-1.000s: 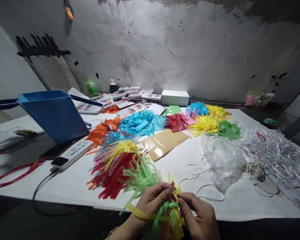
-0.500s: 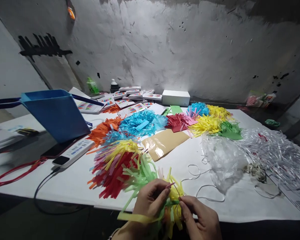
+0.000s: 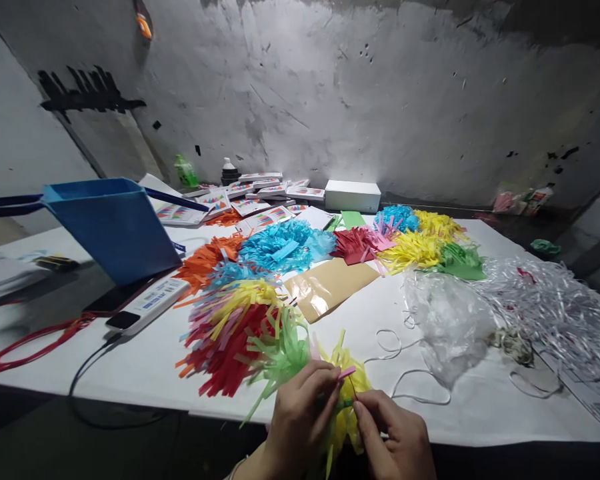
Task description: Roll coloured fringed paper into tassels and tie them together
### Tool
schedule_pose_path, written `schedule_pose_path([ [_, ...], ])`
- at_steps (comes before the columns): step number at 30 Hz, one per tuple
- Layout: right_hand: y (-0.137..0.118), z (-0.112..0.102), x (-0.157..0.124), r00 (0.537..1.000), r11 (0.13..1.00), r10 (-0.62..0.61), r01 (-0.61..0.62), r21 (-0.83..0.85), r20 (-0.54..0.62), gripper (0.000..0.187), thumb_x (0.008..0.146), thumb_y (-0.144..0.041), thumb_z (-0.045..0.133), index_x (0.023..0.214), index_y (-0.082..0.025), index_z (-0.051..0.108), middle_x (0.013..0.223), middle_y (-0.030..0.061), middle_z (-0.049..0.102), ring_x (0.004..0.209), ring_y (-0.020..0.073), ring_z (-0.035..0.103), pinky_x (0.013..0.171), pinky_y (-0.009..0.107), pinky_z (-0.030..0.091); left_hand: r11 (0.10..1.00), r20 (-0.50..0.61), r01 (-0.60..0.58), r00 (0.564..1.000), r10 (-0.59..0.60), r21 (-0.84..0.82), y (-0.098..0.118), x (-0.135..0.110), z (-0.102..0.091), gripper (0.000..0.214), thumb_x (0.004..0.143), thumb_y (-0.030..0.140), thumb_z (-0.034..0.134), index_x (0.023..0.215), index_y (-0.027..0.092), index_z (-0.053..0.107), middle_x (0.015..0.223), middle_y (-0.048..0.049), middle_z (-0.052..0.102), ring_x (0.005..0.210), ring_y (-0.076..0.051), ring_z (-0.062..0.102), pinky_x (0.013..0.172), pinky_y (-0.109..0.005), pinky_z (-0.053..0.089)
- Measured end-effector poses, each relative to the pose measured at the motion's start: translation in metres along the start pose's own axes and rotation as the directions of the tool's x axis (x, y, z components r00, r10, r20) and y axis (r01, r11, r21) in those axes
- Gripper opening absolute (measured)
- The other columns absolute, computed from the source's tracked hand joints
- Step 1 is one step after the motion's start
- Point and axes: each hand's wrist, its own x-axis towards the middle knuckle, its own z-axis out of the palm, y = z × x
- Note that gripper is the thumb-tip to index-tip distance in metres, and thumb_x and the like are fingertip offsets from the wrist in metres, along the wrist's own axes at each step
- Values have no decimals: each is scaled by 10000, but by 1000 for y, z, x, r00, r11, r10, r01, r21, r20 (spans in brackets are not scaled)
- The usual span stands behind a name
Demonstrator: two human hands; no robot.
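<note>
At the table's front edge, my left hand (image 3: 303,410) is closed in a pinch around a small pink paper strip (image 3: 347,373) and the bunched part of a yellow paper tassel (image 3: 347,427). My right hand (image 3: 393,430) is closed too, thumb and forefinger pinching a thin dark thread (image 3: 353,387) that runs up to the pink strip. A green band lies across the tassel between my hands. Just left of my left hand are a light green tassel (image 3: 285,350) and a red one (image 3: 237,360). My fingers hide part of the bunch.
Blue fringe (image 3: 280,245), a brown envelope (image 3: 330,287), clear plastic (image 3: 445,320) and silver tinsel (image 3: 545,313) cover the middle and right. Loose white string (image 3: 420,400) curls near my right hand. A blue box (image 3: 113,230) and a white device (image 3: 147,305) with a cable stand left.
My left hand has turned slightly, and the pink strip sticks out further. The long yellow-green strip over my left wrist has dropped away. My right hand has moved slightly left.
</note>
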Motion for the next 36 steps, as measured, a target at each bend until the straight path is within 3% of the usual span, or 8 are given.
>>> schedule_pose_path([
  [6,-5,-1,7,945,919,306,-325,222,116,508,826,-667,625,826,-160,653,539,-24,582,316,50,453,370,166,269,993,-29,-89,995,91,78,-7,-4,6,161,912,34,570,945,175,639,851,-70,689,741,-157,674,658,-222,546],
  [16,9,-5,11,863,753,396,-500,428,312,561,707,-679,757,780,-155,573,481,-28,610,273,66,504,308,121,258,972,-102,-181,975,197,151,-12,-8,8,163,944,59,548,947,165,671,856,-56,702,772,-149,683,731,-252,541],
  [22,20,2,19,926,782,336,-376,498,171,594,743,-605,775,1068,-138,604,615,-13,667,375,119,611,424,197,443,941,-67,-290,950,305,172,-10,-12,10,212,1014,164,484,942,162,683,837,-68,724,732,-156,673,756,-306,550],
  [26,21,-2,21,950,880,235,-298,369,207,404,849,-562,685,890,-161,651,690,1,644,503,118,622,492,221,458,934,-45,-333,939,341,130,-13,-17,15,217,1006,129,481,912,156,674,842,-73,722,749,-152,652,681,-260,546],
  [28,19,-7,24,993,959,112,-116,257,32,312,878,-489,679,813,-184,663,785,18,644,695,142,650,608,228,487,936,-39,-337,939,343,104,-16,-18,20,195,991,102,493,909,159,661,842,-72,720,747,-152,649,669,-253,546],
  [30,12,-16,32,983,975,-29,67,210,-179,244,898,-434,674,804,-210,673,884,22,654,882,158,644,757,238,492,949,-19,-306,951,308,79,-18,-19,22,179,981,97,497,928,172,652,845,-68,713,753,-156,661,683,-259,557],
  [32,0,-26,43,958,925,-79,173,337,-276,196,934,-415,636,850,-240,664,850,-7,663,888,144,644,868,270,479,971,75,-219,974,212,94,-15,-17,18,160,970,135,519,1031,193,655,972,-95,712,833,-177,693,728,-271,583],
  [36,-30,-41,72,992,720,-55,117,684,-112,156,946,-400,628,904,-251,602,586,-80,562,547,85,562,711,268,499,934,205,-70,979,-4,351,3,-6,-11,425,938,263,593,1359,238,539,1370,-160,559,1087,-259,669,847,-341,598],
])
